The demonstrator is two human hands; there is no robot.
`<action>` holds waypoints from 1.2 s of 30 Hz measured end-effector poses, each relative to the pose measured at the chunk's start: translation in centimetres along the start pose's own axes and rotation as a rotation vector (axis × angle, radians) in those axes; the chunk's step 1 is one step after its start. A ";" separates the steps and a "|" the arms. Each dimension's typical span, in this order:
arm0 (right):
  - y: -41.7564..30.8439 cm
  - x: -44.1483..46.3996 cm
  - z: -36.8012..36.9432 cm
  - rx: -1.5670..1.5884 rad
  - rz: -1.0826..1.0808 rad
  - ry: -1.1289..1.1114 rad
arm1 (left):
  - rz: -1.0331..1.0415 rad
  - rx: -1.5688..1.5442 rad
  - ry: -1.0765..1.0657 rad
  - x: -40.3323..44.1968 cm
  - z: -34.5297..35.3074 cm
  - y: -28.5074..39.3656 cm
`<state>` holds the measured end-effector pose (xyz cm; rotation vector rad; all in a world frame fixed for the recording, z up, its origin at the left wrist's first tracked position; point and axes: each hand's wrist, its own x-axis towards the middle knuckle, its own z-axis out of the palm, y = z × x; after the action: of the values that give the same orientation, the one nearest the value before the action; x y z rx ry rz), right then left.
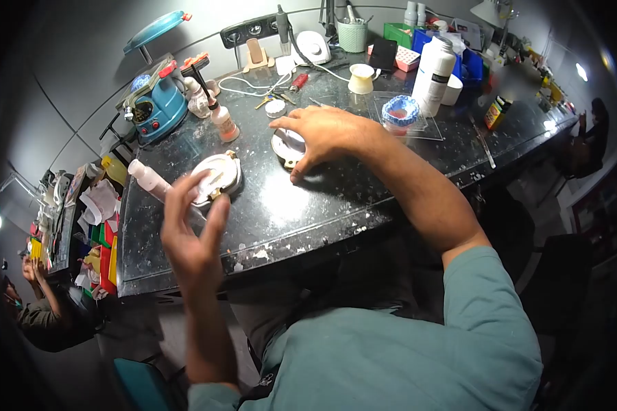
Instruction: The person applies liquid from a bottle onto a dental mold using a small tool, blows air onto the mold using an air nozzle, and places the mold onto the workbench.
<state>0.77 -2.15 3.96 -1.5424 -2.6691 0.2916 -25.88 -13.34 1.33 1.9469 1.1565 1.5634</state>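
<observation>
On the black bench, a round metal flask with white filling (221, 175) lies at the left. My left hand (197, 226) is in front of it, slightly blurred, with thumb and fingers apart and nothing between them. A second round flask (287, 148) sits near the middle. Over its right side is my right hand (325, 137), fingers curved around its edge, with the thumb at the near side; part of this flask is hidden beneath the hand. A small white round piece (275, 108) lies just behind it.
A pink bottle (149, 179) and a brush bottle (224, 125) stand at the left, near a blue machine (159, 108). A large white bottle (433, 74) and a blue-rimmed bowl (400, 111) are at the right. Another person (55, 312) is at the far left.
</observation>
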 end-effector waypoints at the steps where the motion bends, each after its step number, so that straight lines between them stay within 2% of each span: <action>1: 0.1 0.0 0.1 0.006 -0.012 0.036 | 0.001 -0.072 0.047 -2.9 0.1 0.2; 4: 1.5 1.4 2.2 0.042 -0.056 0.150 | -0.109 -0.291 0.109 -10.2 0.6 0.1; 7: 0.2 1.2 2.4 0.078 0.001 0.173 | -0.268 -0.449 0.014 -14.6 0.9 0.6; 9: -1.1 -0.1 3.1 0.055 0.018 0.307 | -0.437 -0.517 -0.057 -15.7 0.9 1.2; 10: -2.6 -1.6 3.0 0.012 -0.014 0.388 | -0.439 -0.466 -0.146 -16.2 0.9 0.8; 12: -6.1 -5.5 2.8 0.068 -0.109 0.478 | -0.513 -0.714 -0.191 -16.2 1.6 1.1; 13: -7.6 -7.9 2.9 0.104 -0.249 0.580 | -0.553 -0.839 -0.211 -16.1 2.0 1.2; 14: -9.3 -10.5 2.8 0.217 -0.352 0.616 | -0.680 -1.043 -0.282 -15.6 2.2 1.4; 15: -10.9 -12.5 3.3 0.234 -0.418 0.586 | -0.770 -1.340 -0.337 -15.2 2.5 2.3; 16: -13.5 -16.6 3.7 0.334 -0.449 0.346 | -0.893 -1.500 -0.286 -15.3 3.1 3.8; 17: -14.4 -17.7 6.0 0.250 -0.465 0.407 | -0.938 -1.549 -0.202 -15.6 3.7 4.2; 18: -15.1 -18.6 8.1 0.281 -0.419 0.382 | -0.977 -1.596 -0.114 -15.8 4.3 4.7; 19: -15.2 -19.5 9.8 0.308 -0.374 0.352 | -1.064 -1.677 -0.201 -16.8 4.9 3.4; 21: -12.8 -21.2 13.5 0.580 -0.325 0.394 | -1.250 -1.819 -0.130 -18.1 6.3 1.4; 22: -11.4 -23.0 14.5 0.648 -0.244 0.434 | -1.121 -1.983 -0.491 -17.8 6.6 1.4; 23: -9.2 -24.6 15.6 0.598 -0.157 0.512 | -1.285 -1.605 -0.418 -17.6 6.9 1.1; 25: -4.8 -27.9 20.3 0.895 0.413 0.798 | -1.275 -1.673 -0.453 -17.2 6.6 -0.8; 26: -1.0 -29.3 22.9 0.958 0.599 0.992 | -1.262 -1.632 -0.433 -17.2 6.4 -1.5; 27: 3.3 -31.5 24.8 1.011 0.873 1.052 | -1.236 -1.642 -0.448 -17.2 6.5 -2.0; 29: 9.7 -34.4 26.1 1.060 1.088 1.289 | -1.212 -1.687 -0.491 -17.1 6.9 -2.8; 31: 12.7 -34.4 26.3 1.019 1.018 1.334 | -1.276 -1.721 -0.498 -17.1 7.4 -3.0; 33: 15.8 -34.9 27.0 1.354 0.870 1.171 | -1.307 -1.728 -0.510 -17.0 7.9 -3.1; 35: 16.4 -33.3 26.7 1.426 0.961 1.227 | -1.274 -1.732 -0.529 -17.1 8.0 -3.9; 36: 16.5 -32.7 26.9 1.453 0.889 1.287 | -1.240 -1.702 -0.557 -17.1 8.1 -4.3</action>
<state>27.77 -26.08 -23.67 -1.3016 -0.3659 0.6703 -20.52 -22.81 -14.78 0.2154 0.2264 0.5882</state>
